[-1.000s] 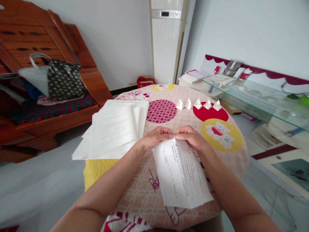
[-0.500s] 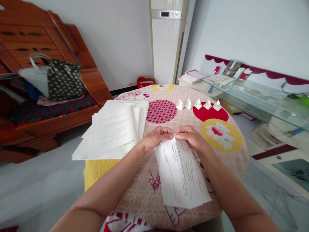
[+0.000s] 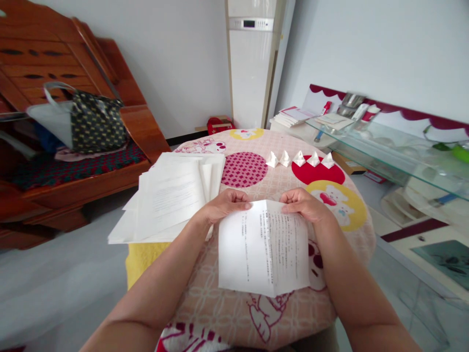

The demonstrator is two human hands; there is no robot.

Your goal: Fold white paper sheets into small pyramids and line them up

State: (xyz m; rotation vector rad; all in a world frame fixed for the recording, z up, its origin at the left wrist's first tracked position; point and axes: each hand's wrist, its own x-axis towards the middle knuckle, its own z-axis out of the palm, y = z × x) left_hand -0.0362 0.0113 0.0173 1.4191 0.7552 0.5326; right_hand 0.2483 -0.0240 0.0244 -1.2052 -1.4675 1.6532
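Both hands hold one printed sheet of paper (image 3: 262, 249) above a round table covered by a pink patterned cloth (image 3: 234, 313). My left hand (image 3: 222, 205) pinches the sheet's top left corner, fingers closed on it. At the top right corner, my right hand (image 3: 306, 205) grips the same sheet. The sheet is spread wide with a vertical crease down its middle. A stack of white papers (image 3: 172, 195) lies just left of my left hand.
Several small folded white paper shapes (image 3: 299, 158) stand in a row at the table's far side. A wooden bench with a patterned bag (image 3: 93, 122) is on the left. A glass shelf (image 3: 395, 146) with clutter runs along the right. A white standing appliance (image 3: 249, 63) is behind.
The sheet was folded narrow with both hands pinched together at its top. Now my hands have moved apart and the sheet is opened out wide.
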